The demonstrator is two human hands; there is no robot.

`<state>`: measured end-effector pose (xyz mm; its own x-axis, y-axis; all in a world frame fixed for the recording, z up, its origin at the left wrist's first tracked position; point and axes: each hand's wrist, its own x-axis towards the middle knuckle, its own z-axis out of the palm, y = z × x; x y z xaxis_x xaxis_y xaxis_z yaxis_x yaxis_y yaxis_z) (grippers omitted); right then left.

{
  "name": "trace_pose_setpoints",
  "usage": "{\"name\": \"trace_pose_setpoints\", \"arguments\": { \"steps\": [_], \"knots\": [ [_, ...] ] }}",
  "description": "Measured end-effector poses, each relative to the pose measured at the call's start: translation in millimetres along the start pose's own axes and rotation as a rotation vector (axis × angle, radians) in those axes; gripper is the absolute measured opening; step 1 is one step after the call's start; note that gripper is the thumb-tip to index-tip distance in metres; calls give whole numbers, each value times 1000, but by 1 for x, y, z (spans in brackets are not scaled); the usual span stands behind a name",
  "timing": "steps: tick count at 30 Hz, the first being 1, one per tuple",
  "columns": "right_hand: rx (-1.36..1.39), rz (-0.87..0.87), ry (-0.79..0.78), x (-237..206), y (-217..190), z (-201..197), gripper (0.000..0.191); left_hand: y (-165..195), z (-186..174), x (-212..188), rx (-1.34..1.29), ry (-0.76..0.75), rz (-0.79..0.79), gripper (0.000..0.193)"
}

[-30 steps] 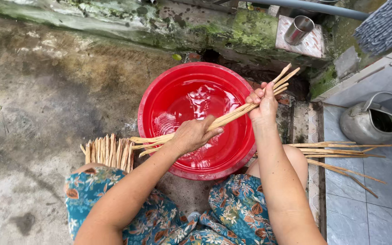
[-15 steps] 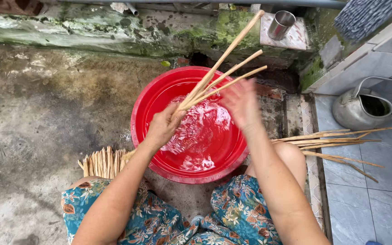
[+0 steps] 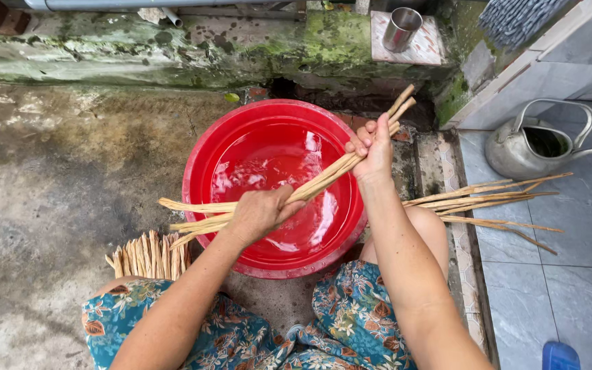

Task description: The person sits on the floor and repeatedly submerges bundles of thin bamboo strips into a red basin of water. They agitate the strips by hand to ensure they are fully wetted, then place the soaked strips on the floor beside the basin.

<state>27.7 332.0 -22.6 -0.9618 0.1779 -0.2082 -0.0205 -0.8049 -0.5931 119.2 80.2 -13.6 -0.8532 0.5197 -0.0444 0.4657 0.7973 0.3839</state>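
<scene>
1. Both hands hold a bunch of long sticks (image 3: 310,186) over the red tub (image 3: 200,178), mid-frame, so drips fall in the water.
2. The left hand (image 3: 258,214) wraps its fingers tight around them.
3. The right hand (image 3: 373,149) curls shut near the top (thumb pressing).

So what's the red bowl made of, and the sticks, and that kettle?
The red bowl looks like plastic: even bright colour, smooth glossy rim. The sticks held by the left hand and right hand look like split bamboo or cane, pale tan and fibrous; I can't tell which. The kettle looks like dull grey metal, perhaps aluminium.
</scene>
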Motion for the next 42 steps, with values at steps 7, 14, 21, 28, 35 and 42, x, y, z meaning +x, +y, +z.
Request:
{"name": "trace_pose_setpoints", "arguments": {
  "steps": [7,14,21,28,35,42],
  "knots": [
    [-51,-98,-176,-31,-4,25,48,-3,1,-3,-315,314,251,34],
    [-1,-137,-162,-4,-25,-10,28,2,3,-1,-257,100,-40,34],
    [4,-184,-25,6,-58,-26,32,-14,-2,3,-191,196,-74,21],
    [-662,273,-387,-63,-2,35,53,-22,-39,14,-945,868,-84,14],
    [-241,637,-358,-75,79,34,54,11,-7,19,-1566,721,-42,31],
    [-221,426,-51,-24,93,-7,20,37,33,3,-1837,434,-258,53]
  ]
}}
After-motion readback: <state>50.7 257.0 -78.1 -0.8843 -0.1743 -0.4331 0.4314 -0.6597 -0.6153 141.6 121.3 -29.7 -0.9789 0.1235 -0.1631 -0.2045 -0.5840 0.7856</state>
